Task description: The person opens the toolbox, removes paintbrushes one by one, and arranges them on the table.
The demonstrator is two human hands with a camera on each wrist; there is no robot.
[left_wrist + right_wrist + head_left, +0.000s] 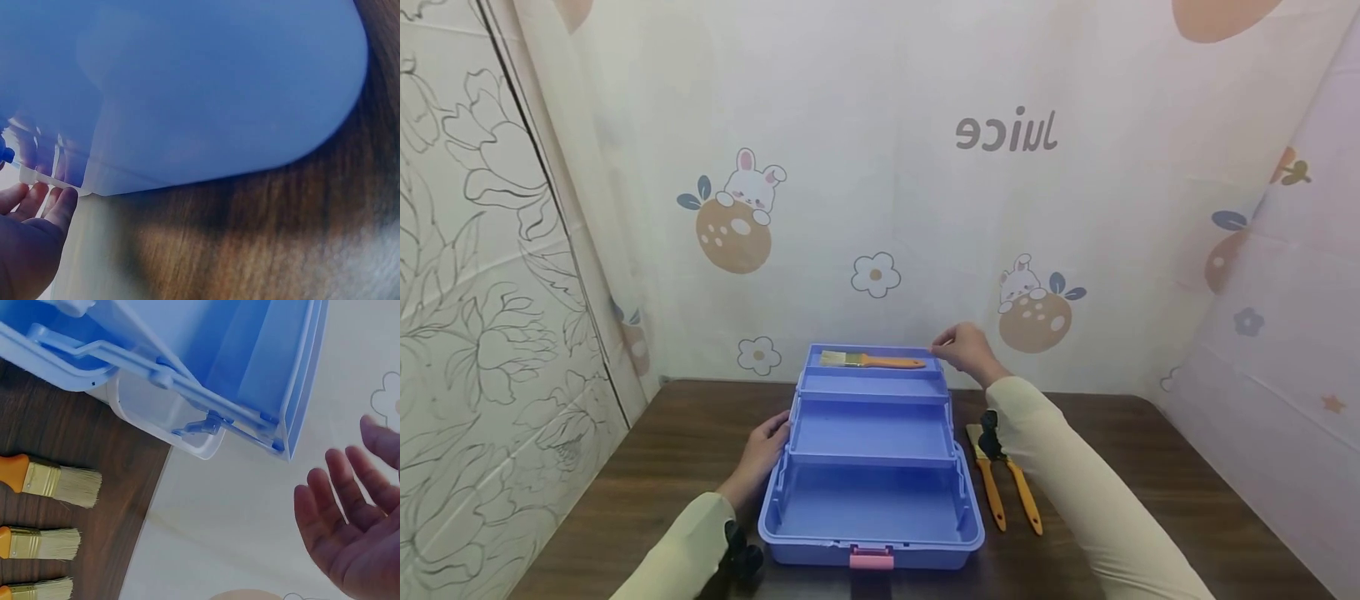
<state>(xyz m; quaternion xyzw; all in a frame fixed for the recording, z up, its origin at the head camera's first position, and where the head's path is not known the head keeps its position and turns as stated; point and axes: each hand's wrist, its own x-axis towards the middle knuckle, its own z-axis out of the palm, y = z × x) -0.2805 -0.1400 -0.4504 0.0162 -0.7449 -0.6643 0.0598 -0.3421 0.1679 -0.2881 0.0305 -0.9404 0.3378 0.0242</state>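
Observation:
A blue-purple toolbox (865,553) stands unfolded on the table, its tiers stepped up toward the back. In its top tray lies a paintbrush (891,362) with an orange handle and pale bristles. My left hand (763,454) rests against the box's left side, its fingertips at the plastic edge in the left wrist view. Close to the top tray's right corner is my right hand (970,354). In the right wrist view its fingers (350,500) are loosely bent, apart from the tray and holding nothing. The two lower tiers hold nothing.
Several more paintbrushes (62,484) lie on the brown table (625,517) right of the toolbox, partly hidden by my right sleeve (1060,458) in the head view. A pink latch (871,558) is on the box's front. A printed curtain (880,167) hangs behind the table.

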